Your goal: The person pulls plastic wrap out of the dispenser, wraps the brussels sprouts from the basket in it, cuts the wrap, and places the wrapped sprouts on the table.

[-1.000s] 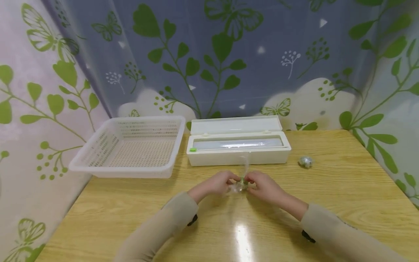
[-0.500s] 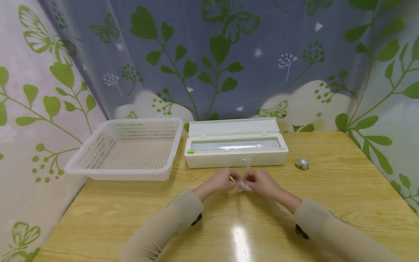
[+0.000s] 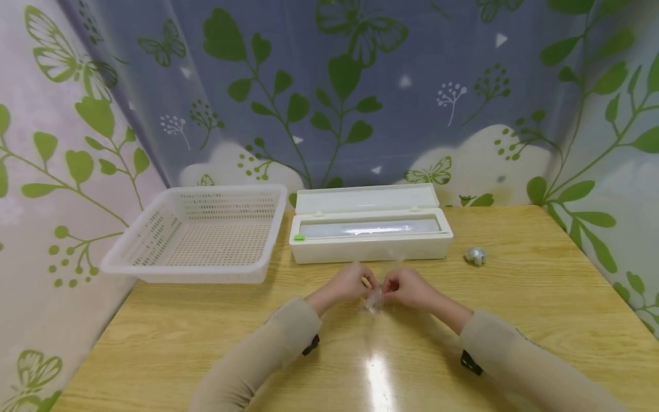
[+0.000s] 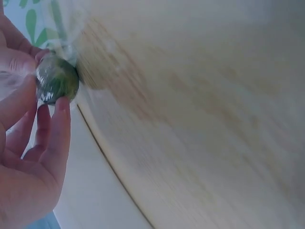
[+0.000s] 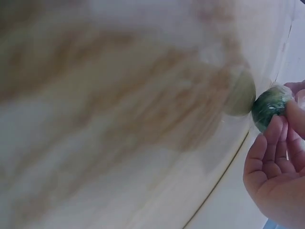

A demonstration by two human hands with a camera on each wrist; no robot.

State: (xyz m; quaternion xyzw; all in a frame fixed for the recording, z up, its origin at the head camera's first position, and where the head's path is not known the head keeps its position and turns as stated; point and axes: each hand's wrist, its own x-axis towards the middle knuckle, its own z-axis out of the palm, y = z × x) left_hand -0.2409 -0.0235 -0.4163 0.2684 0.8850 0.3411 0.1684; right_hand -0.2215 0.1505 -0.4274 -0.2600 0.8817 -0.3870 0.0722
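Observation:
A small round green thing [image 4: 58, 82], which looks like a fruit or vegetable, is wrapped in clear plastic film [image 3: 374, 301]. My left hand [image 3: 351, 281] holds it with thumb and fingertips around its side. From the other side, my right hand [image 3: 410, 288] pinches at the film and the green thing [image 5: 270, 109]. Both hands meet just above the wooden table, in front of the white cling film box [image 3: 370, 248]. In the head view the fingers largely cover the wrapped thing.
Behind the hands, the box's lid [image 3: 368, 199] stands raised over a film roll [image 3: 370, 229]; a green slider [image 3: 300, 237] sits at its left. A white plastic basket [image 3: 190, 270] stands left. Another small film-wrapped thing [image 3: 476, 256] lies right on the wooden table [image 3: 206, 326].
The hands have stayed together, working the film around the green thing. The film end that stood up toward the box has come down, and loose film now bunches below the fingers.

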